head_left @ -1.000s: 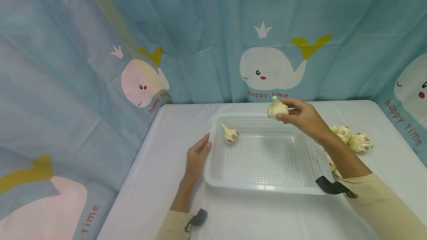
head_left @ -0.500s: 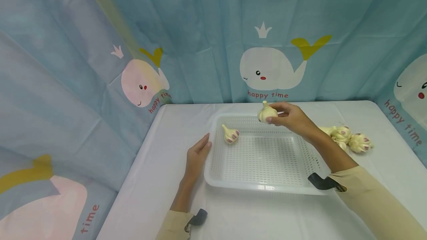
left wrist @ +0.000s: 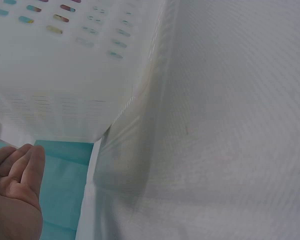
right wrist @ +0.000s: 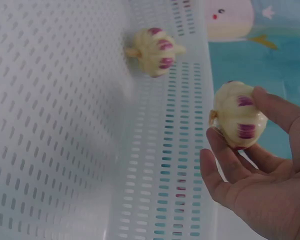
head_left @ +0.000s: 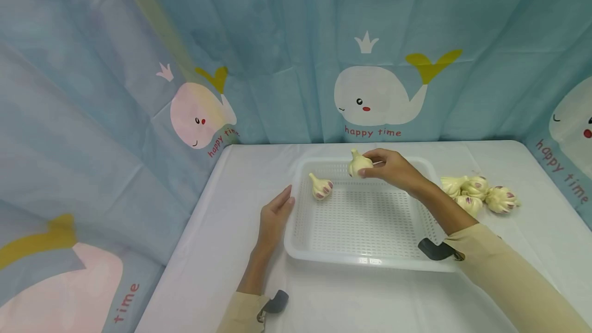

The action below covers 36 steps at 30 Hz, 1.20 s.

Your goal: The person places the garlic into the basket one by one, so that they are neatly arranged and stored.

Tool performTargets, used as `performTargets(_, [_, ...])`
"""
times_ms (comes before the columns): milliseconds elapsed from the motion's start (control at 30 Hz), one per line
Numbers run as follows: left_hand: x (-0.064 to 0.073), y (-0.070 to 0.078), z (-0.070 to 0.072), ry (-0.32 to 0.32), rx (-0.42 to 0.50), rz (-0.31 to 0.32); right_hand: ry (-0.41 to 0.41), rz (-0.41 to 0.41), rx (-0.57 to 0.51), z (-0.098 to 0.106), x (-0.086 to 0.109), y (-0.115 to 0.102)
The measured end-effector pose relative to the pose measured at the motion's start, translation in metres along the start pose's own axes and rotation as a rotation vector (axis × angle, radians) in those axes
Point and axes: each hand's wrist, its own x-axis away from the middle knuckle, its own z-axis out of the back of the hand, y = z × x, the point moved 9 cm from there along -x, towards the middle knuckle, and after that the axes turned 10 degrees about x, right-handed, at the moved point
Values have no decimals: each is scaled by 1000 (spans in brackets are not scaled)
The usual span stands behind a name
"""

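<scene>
My right hand [head_left: 390, 171] pinches a garlic bulb [head_left: 358, 164] between thumb and fingers, stem upward, over the back part of a white plastic basket [head_left: 370, 260]. In the right wrist view the held garlic bulb [right wrist: 238, 116] shows purple marks, and the right hand [right wrist: 262, 185] curls round it from below. Another garlic bulb [head_left: 321, 187] lies inside the basket at its back left. Against the basket's left wall rests my left hand [head_left: 274, 218], its fingers extended. The left wrist view catches this left hand [left wrist: 17, 190] beside the basket wall [left wrist: 50, 75].
Several more garlic bulbs [head_left: 476, 192] lie in a cluster to the right of the basket, partly behind the right forearm. A white cloth [head_left: 222, 230] covers the table. Behind it hangs a blue curtain [head_left: 287, 102] printed with whales.
My right hand has carried the garlic bulb leftward and somewhat lower over the basket, revealing more of the bulbs on the right. The left hand stays at the basket's side.
</scene>
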Motion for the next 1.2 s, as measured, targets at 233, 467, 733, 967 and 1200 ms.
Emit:
performTargets(233, [1, 1, 0, 3, -10, -11, -48, -22, 27, -16, -8, 6])
performTargets(467, [1, 1, -1, -1, 4, -12, -85, -20, 60, -29, -13, 8])
performTargets(733, [0, -1, 0, 0, 13, -5, -109, -39, 118, -42, -19, 13])
performTargets(967, [0, -2, 0, -2, 9, -9, -132, -40, 155, -52, -25, 15])
performTargets(1200, [-1, -2, 0, -7, 14, -11, -162, -65, 192, -58, -28, 17])
